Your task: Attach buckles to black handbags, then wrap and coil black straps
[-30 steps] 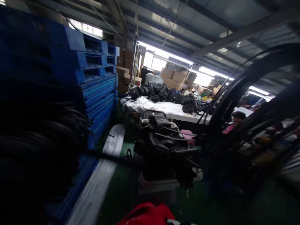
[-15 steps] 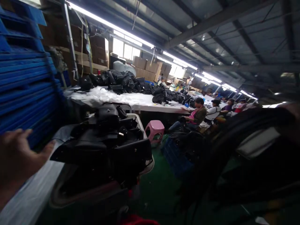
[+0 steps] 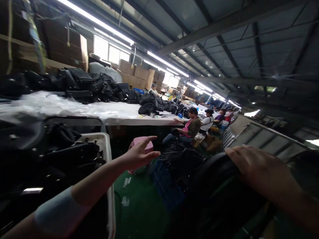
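My left hand [image 3: 140,153] reaches forward in mid-air with its fingers spread and nothing in it, in front of a pink stool [image 3: 148,146]. My right hand [image 3: 251,164] lies on top of a dark curved bundle of black material [image 3: 214,196] at the right, fingers curled over its edge. A white crate [image 3: 107,156] heaped with black bags [image 3: 62,149] stands at my left, beside my left forearm.
A long white table [image 3: 119,114] piled with black bags [image 3: 104,87] runs across the back. Several people sit working along it, the nearest in a pink top [image 3: 189,127]. Cardboard boxes [image 3: 134,71] line the far wall. A blue crate [image 3: 164,186] stands on the green floor [image 3: 137,209].
The view has swung right, away from the blue pallets. My left hand has stretched forward toward the pink stool, and my right hand has come into view on the black bundle.
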Demonstrator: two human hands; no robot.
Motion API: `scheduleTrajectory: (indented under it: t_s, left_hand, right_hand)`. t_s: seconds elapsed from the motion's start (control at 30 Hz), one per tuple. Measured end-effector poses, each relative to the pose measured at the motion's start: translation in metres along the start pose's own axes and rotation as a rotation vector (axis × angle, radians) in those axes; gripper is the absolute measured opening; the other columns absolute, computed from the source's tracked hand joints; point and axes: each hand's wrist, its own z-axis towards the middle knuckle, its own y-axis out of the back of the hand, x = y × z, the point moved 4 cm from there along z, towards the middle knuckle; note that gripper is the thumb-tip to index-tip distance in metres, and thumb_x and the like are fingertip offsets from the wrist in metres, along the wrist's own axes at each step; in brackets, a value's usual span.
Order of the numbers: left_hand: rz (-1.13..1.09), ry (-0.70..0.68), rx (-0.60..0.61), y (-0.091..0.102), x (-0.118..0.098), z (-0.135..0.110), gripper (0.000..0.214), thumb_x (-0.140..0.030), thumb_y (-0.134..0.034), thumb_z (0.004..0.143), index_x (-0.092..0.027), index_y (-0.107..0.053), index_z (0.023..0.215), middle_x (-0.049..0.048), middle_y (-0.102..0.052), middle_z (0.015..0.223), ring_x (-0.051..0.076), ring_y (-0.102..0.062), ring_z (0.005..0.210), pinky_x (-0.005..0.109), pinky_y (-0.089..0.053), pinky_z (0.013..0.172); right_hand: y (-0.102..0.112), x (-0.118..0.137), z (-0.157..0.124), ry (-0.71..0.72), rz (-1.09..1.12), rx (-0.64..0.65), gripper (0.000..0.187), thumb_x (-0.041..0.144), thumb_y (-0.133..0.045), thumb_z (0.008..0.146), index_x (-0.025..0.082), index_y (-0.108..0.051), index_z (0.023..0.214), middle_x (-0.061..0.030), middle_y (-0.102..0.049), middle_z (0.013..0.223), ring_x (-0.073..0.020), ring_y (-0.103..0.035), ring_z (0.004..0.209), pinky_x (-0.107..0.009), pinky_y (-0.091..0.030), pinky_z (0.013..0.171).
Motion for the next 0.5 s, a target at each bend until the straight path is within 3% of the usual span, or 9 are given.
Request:
scheduleTrajectory:
  t_s: [0.1,0.17,0.23,0.33,0.4,0.5]
  left_hand:
    - [-0.316,-0.079,0.358,-0.041,-0.026,0.069,0.09,-0.07,-0.065,0.073,-0.015,-0.045,0.142,0.0161,-0.046,0.147,0.032,-0.042,0.136,0.045,-0.031,0.115]
    - [-0.443,-0.147,0.517,-0.055,-0.04,0.109,0.093,-0.066,-0.073,0.068,-0.015,-0.047,0.141,0.0162,-0.047,0.147,0.034,-0.042,0.136,0.045,-0.032,0.115]
    - [-0.574,-0.136,0.652,-0.061,-0.039,0.146,0.093,-0.064,-0.078,0.064,-0.013,-0.05,0.137,0.0165,-0.056,0.138,0.036,-0.051,0.127,0.047,-0.041,0.108]
    - [-0.808,-0.056,0.81,-0.06,-0.012,0.198,0.087,-0.062,-0.081,0.061,-0.012,-0.058,0.128,0.0137,-0.067,0.121,0.034,-0.061,0.114,0.046,-0.047,0.1]
    - [-0.912,-0.081,0.908,-0.056,0.016,0.227,0.086,-0.063,-0.081,0.06,-0.011,-0.06,0.125,0.013,-0.069,0.117,0.034,-0.06,0.114,0.046,-0.044,0.102]
    - [-0.869,-0.164,1.1,-0.054,0.063,0.268,0.103,-0.077,-0.077,0.048,-0.01,-0.06,0.125,0.0126,-0.071,0.109,0.038,-0.062,0.11,0.047,-0.045,0.099]
  right_hand:
    - [-0.027,-0.006,0.053,0.107,-0.017,-0.063,0.028,0.002,-0.042,0.087,0.015,-0.064,0.1,-0.0111,-0.068,0.085,-0.0266,-0.064,0.081,-0.037,-0.048,0.07]
    - [-0.05,-0.015,0.092,0.144,0.013,-0.098,0.027,0.006,-0.04,0.091,0.015,-0.064,0.1,-0.0107,-0.067,0.085,-0.0255,-0.063,0.08,-0.036,-0.046,0.073]
    - [-0.078,-0.024,0.13,0.153,0.055,-0.129,0.027,0.009,-0.04,0.093,0.016,-0.065,0.099,-0.0095,-0.068,0.084,-0.0235,-0.061,0.078,-0.034,-0.043,0.071]
    - [-0.125,-0.036,0.187,0.133,0.128,-0.187,0.026,0.012,-0.041,0.095,0.017,-0.067,0.097,-0.0075,-0.068,0.083,-0.0208,-0.061,0.077,-0.032,-0.04,0.069]
    - [-0.16,-0.038,0.222,0.127,0.174,-0.234,0.023,0.013,-0.044,0.095,0.017,-0.066,0.097,-0.0059,-0.067,0.08,-0.0192,-0.06,0.075,-0.032,-0.04,0.068]
    - [-0.22,-0.038,0.27,0.13,0.253,-0.343,0.02,0.015,-0.046,0.095,0.019,-0.066,0.095,-0.0037,-0.066,0.077,-0.0171,-0.058,0.072,-0.031,-0.04,0.068]
